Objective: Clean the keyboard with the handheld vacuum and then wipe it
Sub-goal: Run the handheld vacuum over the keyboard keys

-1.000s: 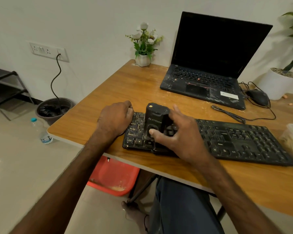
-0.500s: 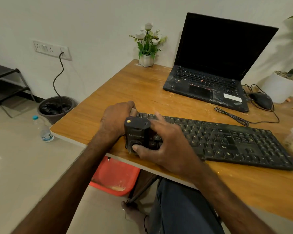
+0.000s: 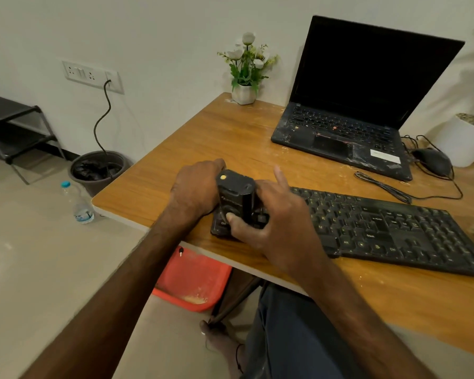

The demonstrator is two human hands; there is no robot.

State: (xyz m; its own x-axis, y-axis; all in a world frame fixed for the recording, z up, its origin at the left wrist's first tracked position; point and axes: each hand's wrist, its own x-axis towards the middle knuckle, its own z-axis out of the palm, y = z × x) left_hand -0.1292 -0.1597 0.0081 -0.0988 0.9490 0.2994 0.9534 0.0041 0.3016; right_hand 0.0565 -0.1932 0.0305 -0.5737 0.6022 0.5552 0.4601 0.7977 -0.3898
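Both hands: working at the left end of the black full-size keyboard [image 3: 394, 228], which is lying along the near edge of the wooden table [image 3: 216, 138].
Right hand [image 3: 274, 222]: I'm gripping the small black boxy handheld vacuum [image 3: 234, 192]. My thumb is pressing on its round front button and my fingers are wrapping its right side. My index finger is sticking up straight, off the body.
Left hand [image 3: 196, 187]: I'm curling my fingers down over the keyboard's far-left end and holding it. The fingertips are hiding behind the vacuum, and the hand is touching the vacuum's left side.
Vacuum: standing upright over the keyboard's leftmost keys, between my hands, showing a yellow dot on its top face. Its lower end is hidden, so I cannot tell if it is touching the keys.
Table back: an open black laptop [image 3: 353, 119] is sitting with its screen dark and pale specks on its deck. A black mouse [image 3: 433, 160] is lying just right of it, with a black cable [image 3: 389, 190] trailing between laptop and keyboard.
Back-left corner: a white pot of white flowers [image 3: 245, 69] is standing against the wall.
Floor: a red plastic tray [image 3: 192, 277] is lying under the table edge and a clear water bottle [image 3: 80, 203] is standing left of the table.
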